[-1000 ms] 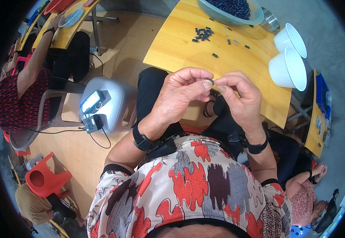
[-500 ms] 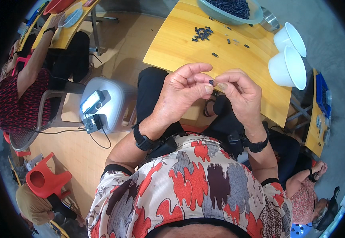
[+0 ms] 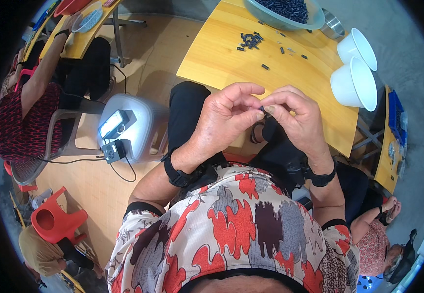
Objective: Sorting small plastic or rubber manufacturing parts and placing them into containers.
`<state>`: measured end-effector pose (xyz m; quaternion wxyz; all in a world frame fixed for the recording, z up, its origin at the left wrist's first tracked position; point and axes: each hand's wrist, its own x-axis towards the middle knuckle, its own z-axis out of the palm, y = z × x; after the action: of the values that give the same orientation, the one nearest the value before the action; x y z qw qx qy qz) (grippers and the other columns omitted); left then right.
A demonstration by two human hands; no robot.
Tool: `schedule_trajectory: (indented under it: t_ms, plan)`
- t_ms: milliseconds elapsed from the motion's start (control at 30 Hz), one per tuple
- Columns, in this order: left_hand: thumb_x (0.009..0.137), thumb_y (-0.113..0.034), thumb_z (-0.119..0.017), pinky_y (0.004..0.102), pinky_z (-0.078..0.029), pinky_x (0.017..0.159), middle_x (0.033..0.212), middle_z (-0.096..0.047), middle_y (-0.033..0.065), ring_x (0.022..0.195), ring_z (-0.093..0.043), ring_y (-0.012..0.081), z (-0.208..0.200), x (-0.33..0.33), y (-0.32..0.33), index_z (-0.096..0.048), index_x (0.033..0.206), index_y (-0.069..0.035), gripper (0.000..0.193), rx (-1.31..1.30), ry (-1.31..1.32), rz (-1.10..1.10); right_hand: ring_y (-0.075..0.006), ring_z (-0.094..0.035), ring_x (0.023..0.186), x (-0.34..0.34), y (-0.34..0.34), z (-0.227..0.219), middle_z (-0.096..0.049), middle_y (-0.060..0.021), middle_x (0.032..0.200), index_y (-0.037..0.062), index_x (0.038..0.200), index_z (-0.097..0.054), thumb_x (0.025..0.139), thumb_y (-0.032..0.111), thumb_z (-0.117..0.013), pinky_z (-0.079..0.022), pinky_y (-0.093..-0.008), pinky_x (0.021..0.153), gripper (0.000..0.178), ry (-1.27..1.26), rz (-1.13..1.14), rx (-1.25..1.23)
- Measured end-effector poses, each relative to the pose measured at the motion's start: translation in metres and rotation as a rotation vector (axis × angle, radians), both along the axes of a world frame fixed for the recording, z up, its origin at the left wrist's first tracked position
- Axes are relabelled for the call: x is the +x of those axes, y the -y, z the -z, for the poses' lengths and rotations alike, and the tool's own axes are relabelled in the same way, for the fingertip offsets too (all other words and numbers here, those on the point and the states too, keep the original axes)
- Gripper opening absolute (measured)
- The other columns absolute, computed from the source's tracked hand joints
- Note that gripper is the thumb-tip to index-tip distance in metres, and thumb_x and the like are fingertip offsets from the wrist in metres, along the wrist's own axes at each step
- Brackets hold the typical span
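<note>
Above my lap, off the near edge of the table, my left hand (image 3: 225, 116) pinches a small black piece (image 3: 262, 108) between thumb and fingers. Meeting it from the other side, my right hand (image 3: 297, 116) has its thumb and forefinger pressed to the same piece. The fingertips cover most of it, so its exact kind does not show. On the yellow wooden table (image 3: 222, 53) lies a loose pile of short black cylindrical parts (image 3: 252, 41), and a few more are scattered singly, one (image 3: 265, 67) closest to my hands.
A wide translucent bowl (image 3: 319, 23) of similar black parts stands at the far edge. Beside it are a metal bowl (image 3: 338, 30) and two white tubs (image 3: 343, 90) lying tilted. Left of me a grey stool (image 3: 146, 139) carries a lit device (image 3: 113, 126) with cables. Other people sit on both sides.
My right fingers have closed further over the black piece, which shows less now. Both hands have shifted slightly; the parts on the table look the same.
</note>
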<state>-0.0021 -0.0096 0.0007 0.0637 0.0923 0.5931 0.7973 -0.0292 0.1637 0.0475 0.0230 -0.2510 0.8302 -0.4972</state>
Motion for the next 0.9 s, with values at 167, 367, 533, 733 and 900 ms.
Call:
schedule_trajectory:
  t_ms: [167, 367, 533, 733, 900]
  plan:
    - [0.078, 0.004, -0.065, 0.0189, -0.048, 0.072, 0.089, -0.063, 0.0008, 0.081, -0.057, 0.0038, -0.004, -0.003, 0.002, -0.055, 0.113, -0.002, 0.036, -0.063, 0.009, 0.031, -0.0126, -0.056, 0.068, 0.000, -0.002, 0.004, -0.061, -0.0068, 0.083, 0.0016, 0.087, -0.067, 0.079, 0.000, -0.062, -0.045, -0.0248, 0.061, 0.009, 0.040, -0.055, 0.025]
    - [0.079, 0.004, -0.065, 0.0192, -0.048, 0.073, 0.089, -0.064, 0.0013, 0.081, -0.058, 0.0043, -0.007, -0.004, 0.001, -0.055, 0.112, -0.002, 0.035, 0.019, 0.017, 0.020, -0.0071, -0.053, 0.065, 0.005, -0.002, 0.008, -0.060, -0.0020, 0.080, 0.0004, 0.089, -0.066, 0.083, 0.003, -0.061, -0.044, -0.0220, 0.058, 0.008, 0.400, 0.083, -0.228]
    - [0.079, 0.003, -0.065, 0.0193, -0.048, 0.073, 0.088, -0.064, 0.0010, 0.081, -0.058, 0.0043, -0.006, -0.003, 0.000, -0.055, 0.111, -0.002, 0.034, 0.000, 0.021, 0.032, -0.0017, -0.044, 0.056, 0.007, -0.004, 0.020, -0.056, 0.0026, 0.075, 0.0025, 0.091, -0.066, 0.085, 0.007, -0.061, -0.035, -0.0168, 0.049, 0.009, 0.458, 0.048, -0.384]
    - [0.079, 0.003, -0.065, 0.0197, -0.049, 0.074, 0.088, -0.064, 0.0010, 0.081, -0.058, 0.0046, -0.005, -0.003, -0.001, -0.056, 0.111, -0.003, 0.034, -0.025, -0.003, 0.015, -0.0020, -0.043, 0.055, 0.007, -0.006, 0.025, -0.056, 0.0030, 0.071, 0.0040, 0.092, -0.066, 0.085, 0.009, -0.061, -0.035, -0.0165, 0.049, 0.010, 0.508, 0.063, -0.385]
    - [0.079, 0.003, -0.065, 0.0198, -0.049, 0.074, 0.088, -0.064, 0.0011, 0.082, -0.058, 0.0049, -0.005, -0.004, -0.001, -0.056, 0.110, -0.002, 0.033, -0.025, 0.001, 0.021, -0.0027, -0.044, 0.057, 0.010, -0.004, 0.026, -0.057, 0.0023, 0.073, 0.0033, 0.095, -0.065, 0.086, 0.008, -0.060, -0.035, -0.0161, 0.050, 0.012, 0.633, 0.075, -0.512]
